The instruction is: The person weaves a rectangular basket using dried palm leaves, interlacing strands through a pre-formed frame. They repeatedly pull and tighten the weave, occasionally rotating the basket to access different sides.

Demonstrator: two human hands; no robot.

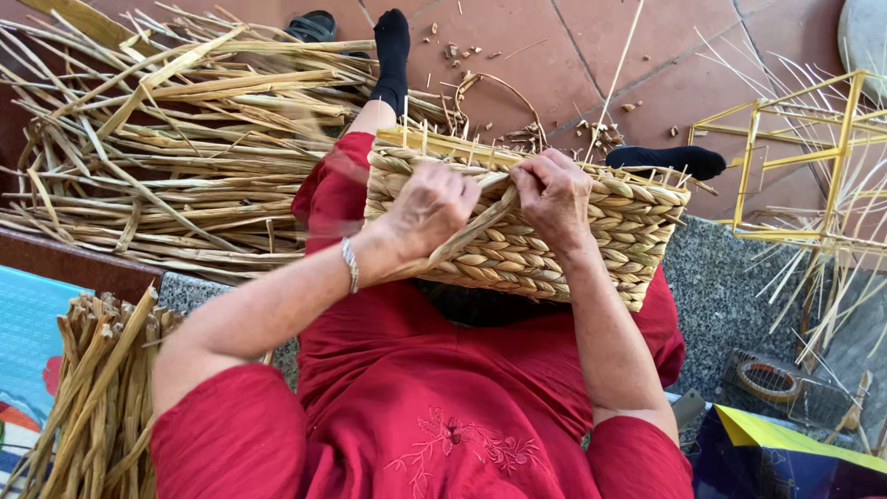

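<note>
A half-woven straw basket (605, 231) lies across my lap, its open rim with upright stakes facing away from me. My left hand (430, 208) is closed around a flat straw strand (476, 226) that runs diagonally across the basket's side. My right hand (554, 194) grips the basket's upper edge, fingers curled over the weave where the strand enters. A silver bracelet sits on my left wrist. I wear red clothes and black socks.
A large heap of loose dried straw (157, 139) covers the floor at left. A cut bundle (88, 388) stands by my left elbow. A yellow wire frame (795, 157) with thin reeds is at right. A tape roll (762, 379) lies in a wire tray at lower right.
</note>
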